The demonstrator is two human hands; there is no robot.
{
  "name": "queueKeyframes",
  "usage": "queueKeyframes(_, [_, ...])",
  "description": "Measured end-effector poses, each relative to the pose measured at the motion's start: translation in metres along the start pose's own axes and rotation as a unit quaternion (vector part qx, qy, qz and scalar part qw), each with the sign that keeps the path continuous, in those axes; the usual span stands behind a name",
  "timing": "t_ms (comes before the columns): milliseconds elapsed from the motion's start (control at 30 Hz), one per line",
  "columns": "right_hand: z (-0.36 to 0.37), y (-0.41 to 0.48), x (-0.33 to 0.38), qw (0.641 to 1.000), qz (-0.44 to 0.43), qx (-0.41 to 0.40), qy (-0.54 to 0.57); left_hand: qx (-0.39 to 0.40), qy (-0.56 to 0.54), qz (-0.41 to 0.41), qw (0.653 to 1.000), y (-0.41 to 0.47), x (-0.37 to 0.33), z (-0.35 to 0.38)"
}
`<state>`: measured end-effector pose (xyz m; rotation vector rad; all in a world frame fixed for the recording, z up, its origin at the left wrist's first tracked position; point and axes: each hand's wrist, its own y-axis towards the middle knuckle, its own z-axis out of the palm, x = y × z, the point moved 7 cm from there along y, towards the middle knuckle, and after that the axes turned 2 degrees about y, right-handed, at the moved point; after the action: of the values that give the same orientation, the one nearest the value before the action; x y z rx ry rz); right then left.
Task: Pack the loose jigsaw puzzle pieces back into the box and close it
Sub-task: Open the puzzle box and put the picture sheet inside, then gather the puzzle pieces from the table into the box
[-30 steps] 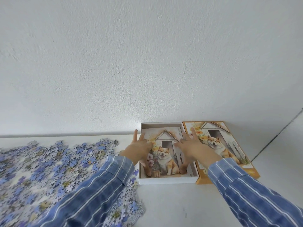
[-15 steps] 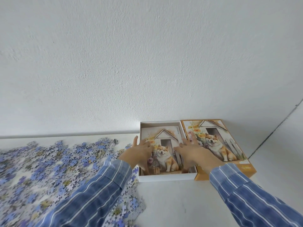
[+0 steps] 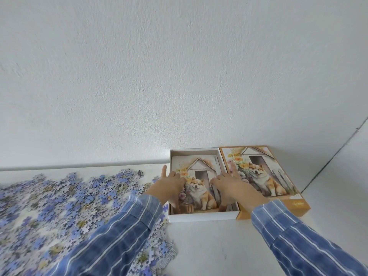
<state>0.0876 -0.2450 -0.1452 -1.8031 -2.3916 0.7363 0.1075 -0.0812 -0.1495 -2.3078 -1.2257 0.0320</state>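
Observation:
An open white box stands on the white table against the wall. Inside it lies a reference sheet printed with a dog and a kennel. My left hand rests at the box's left wall, fingers spread, thumb down inside on the sheet's left edge. My right hand lies flat over the sheet's right side, index finger reaching across onto the lid. The orange lid, with the same dog picture, lies face up touching the box's right side. A wide heap of loose blue and grey puzzle pieces spreads to the left.
The white wall rises directly behind the box and lid. A dark seam runs diagonally at the right. Bare white table lies in front of the box. My striped blue sleeves cross the lower frame.
Both hands have drawn back and lowered slightly onto the sheet in the box. The view has shifted a little; box, lid and pieces stay where they were.

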Motion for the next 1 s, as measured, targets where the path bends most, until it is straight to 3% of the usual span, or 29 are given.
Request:
queueKeyframes(133, [-0.001, -0.010, 0.002, 0.999, -0.004, -0.006, 0.037, -0.027, -0.057, 0.016, 0.998, -0.007, 0.000, 0.003])
queueKeyframes(200, [-0.009, -0.021, 0.006, 0.990, -0.009, -0.058, 0.130, -0.085, -0.138, 0.021, 0.987, -0.020, 0.001, 0.002])
queueKeyframes(333, [-0.022, -0.064, 0.030, 0.895, -0.047, -0.256, 0.361, -0.271, -0.241, -0.001, 0.932, -0.073, 0.011, 0.011])
queueKeyframes(433, [-0.016, -0.113, 0.065, 0.809, -0.095, -0.390, 0.429, -0.320, -0.292, -0.015, 0.901, -0.120, 0.015, 0.049])
queueKeyframes(500, [-0.007, -0.139, 0.096, 0.784, -0.106, -0.416, 0.449, -0.343, -0.324, -0.029, 0.881, -0.153, 0.020, 0.081])
queueKeyframes(700, [0.040, -0.172, 0.187, 0.799, -0.098, -0.352, 0.477, -0.390, -0.375, -0.117, 0.833, -0.255, 0.034, 0.164])
queueKeyframes(1000, [0.075, -0.194, 0.264, 0.892, 0.001, -0.239, 0.383, -0.373, -0.333, -0.200, 0.842, -0.344, 0.038, 0.236])
